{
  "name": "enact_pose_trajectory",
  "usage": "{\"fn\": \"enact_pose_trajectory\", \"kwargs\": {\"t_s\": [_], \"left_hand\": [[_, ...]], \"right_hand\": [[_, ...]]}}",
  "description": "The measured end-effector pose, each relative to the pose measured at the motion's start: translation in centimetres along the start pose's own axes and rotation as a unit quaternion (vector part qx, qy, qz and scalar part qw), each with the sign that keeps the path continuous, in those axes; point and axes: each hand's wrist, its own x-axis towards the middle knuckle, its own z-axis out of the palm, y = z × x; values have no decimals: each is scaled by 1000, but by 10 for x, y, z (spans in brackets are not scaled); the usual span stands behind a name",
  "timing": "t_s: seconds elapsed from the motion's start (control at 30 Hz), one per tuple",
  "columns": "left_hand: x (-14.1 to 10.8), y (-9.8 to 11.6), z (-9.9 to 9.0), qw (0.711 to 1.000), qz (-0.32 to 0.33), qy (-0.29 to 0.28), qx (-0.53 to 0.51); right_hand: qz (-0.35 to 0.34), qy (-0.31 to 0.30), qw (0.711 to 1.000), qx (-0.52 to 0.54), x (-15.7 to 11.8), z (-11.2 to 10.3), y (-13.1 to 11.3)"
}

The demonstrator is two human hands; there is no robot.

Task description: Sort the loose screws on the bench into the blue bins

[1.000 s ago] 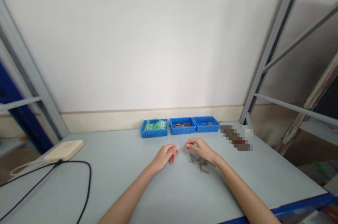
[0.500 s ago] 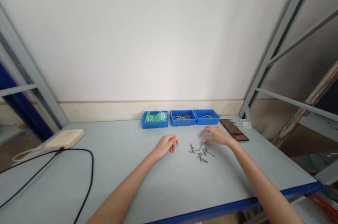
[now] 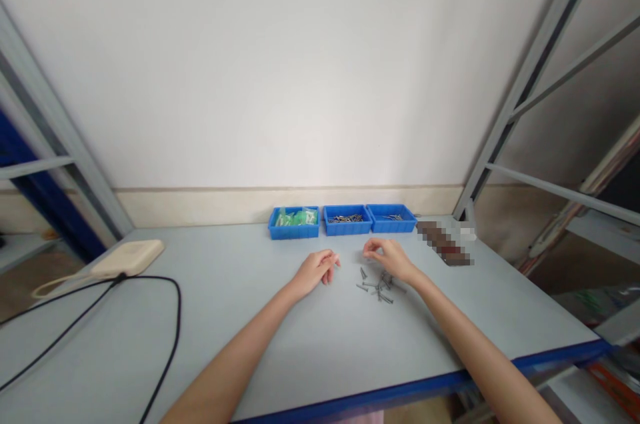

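Note:
A small scattered pile of grey screws (image 3: 383, 287) lies on the table in front of me. Just beyond it, my right hand (image 3: 393, 259) hovers low with thumb and index finger pinched together; anything between the fingertips is too small to make out. To the left of the pile, my left hand (image 3: 317, 269) rests with its fingers curled inward, and whatever may be inside them is hidden. The screws touch neither hand as far as I can see.
Along the wall stand three blue bins: one with green-and-white packets (image 3: 294, 224), a middle bin (image 3: 347, 229) of metal screws, a right bin (image 3: 393, 225) with fewer. A phone (image 3: 445, 244) lies right. On the left are a white box (image 3: 130, 257) and a black cable (image 3: 177, 317).
My right hand has moved left from over the screws' right side to beyond the pile, its fingers drawing into a pinch. My left hand stays nearly in place.

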Motion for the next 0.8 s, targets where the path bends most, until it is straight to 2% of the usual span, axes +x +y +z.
{"fn": "enact_pose_trajectory", "kwargs": {"t_s": [0.17,0.33,0.53,0.8], "left_hand": [[-4,8,-1,1000,13,5,5],[-5,11,-1,1000,11,-5,-10],[-1,7,2,999,-1,-20,-50],[-4,19,-1,999,1,-3,-46]], "right_hand": [[-78,33,994,67,19,27,-34],[-108,69,986,105,13,44,-38],[-113,71,985,112,6,44,-30],[-77,33,992,94,3,33,-32]]}}
